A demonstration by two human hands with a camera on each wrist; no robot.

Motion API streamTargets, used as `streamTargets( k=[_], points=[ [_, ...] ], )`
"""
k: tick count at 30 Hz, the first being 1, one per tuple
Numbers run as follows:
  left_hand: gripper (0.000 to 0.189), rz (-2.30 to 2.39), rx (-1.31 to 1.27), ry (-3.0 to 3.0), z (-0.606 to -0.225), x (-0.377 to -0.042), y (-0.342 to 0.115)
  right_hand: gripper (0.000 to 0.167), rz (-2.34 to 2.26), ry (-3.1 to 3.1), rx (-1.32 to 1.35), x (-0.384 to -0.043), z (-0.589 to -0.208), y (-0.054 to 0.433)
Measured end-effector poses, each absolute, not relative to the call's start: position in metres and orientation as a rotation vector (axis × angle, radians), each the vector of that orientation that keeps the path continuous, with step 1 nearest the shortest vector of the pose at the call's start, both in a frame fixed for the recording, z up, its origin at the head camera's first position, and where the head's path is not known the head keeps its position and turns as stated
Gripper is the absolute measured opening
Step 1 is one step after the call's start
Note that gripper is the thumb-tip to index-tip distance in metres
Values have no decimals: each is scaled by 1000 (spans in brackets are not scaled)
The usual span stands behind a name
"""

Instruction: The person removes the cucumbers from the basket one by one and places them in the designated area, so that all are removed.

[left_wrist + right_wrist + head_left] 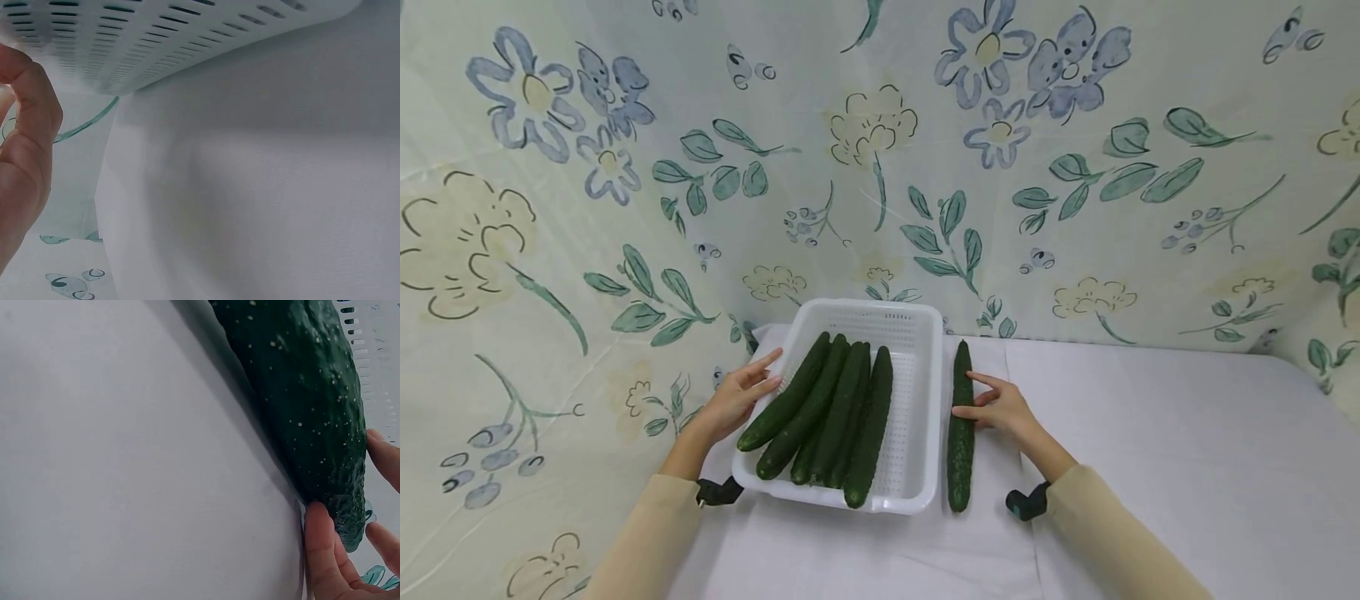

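A white plastic basket [928, 400] with slotted walls holds several dark green cucumbers [850, 417], lying lengthwise side by side, mostly in its left half. My left hand [737, 404] holds the basket's left side, thumb at the rim; in the left wrist view a bent finger [31, 106] shows beside the slotted wall. To the right of the basket lies one more cucumber [960, 454] on the white cloth. Over its upper half my right hand [1003, 408] grips it, with fingertips on both its sides in the right wrist view. Small pale bumps dot its skin.
White cloth [1150, 467] covers the table and stretches off to the right. A curtain [820, 200] printed with flowers and leaves hangs behind and on the left. Dark wrist-worn devices [1028, 502] sit at both sleeve cuffs.
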State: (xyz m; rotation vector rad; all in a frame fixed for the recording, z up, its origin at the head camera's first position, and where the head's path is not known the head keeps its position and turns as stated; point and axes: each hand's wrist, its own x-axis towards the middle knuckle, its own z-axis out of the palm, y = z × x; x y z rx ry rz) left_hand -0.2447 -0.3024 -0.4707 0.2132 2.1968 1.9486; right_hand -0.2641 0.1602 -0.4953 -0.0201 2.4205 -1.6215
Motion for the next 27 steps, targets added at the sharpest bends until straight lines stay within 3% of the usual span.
streamTargets(
  k=[27],
  points=[
    [60, 1960, 241, 2187, -471, -245, -303, 69, -1990, 2230, -162, -282, -415, 157]
  ],
)
